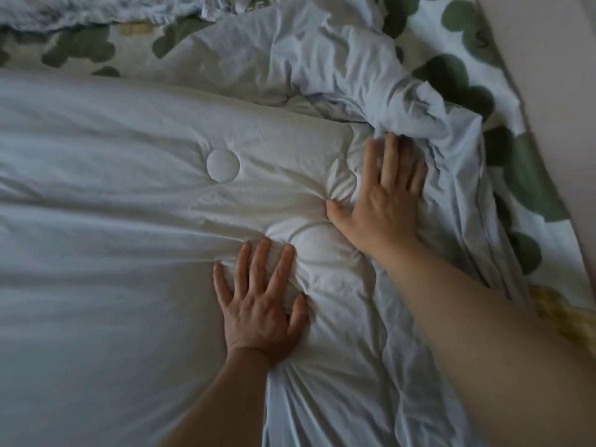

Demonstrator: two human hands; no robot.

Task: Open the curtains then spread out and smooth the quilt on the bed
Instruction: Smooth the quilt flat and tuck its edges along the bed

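A pale blue quilt [113, 188] with stitched round dimples covers most of the bed. Its left part lies fairly flat; its right part is bunched into folds [403, 101]. My left hand [261, 301] lies flat on the quilt near the middle, palm down, fingers spread, with wrinkles radiating from it. My right hand [387, 201] presses flat on the quilt further up and to the right, fingertips against the bunched folds. Neither hand grips the fabric. No curtains are in view.
Under the quilt lies a white sheet with large green leaf prints [522, 175], showing along the top and right. A pinkish wall or bed frame [554, 75] runs down the right side. A yellow checked fabric [561, 311] peeks out at the right edge. Crumpled patterned bedding [80, 8] lies at the top left.
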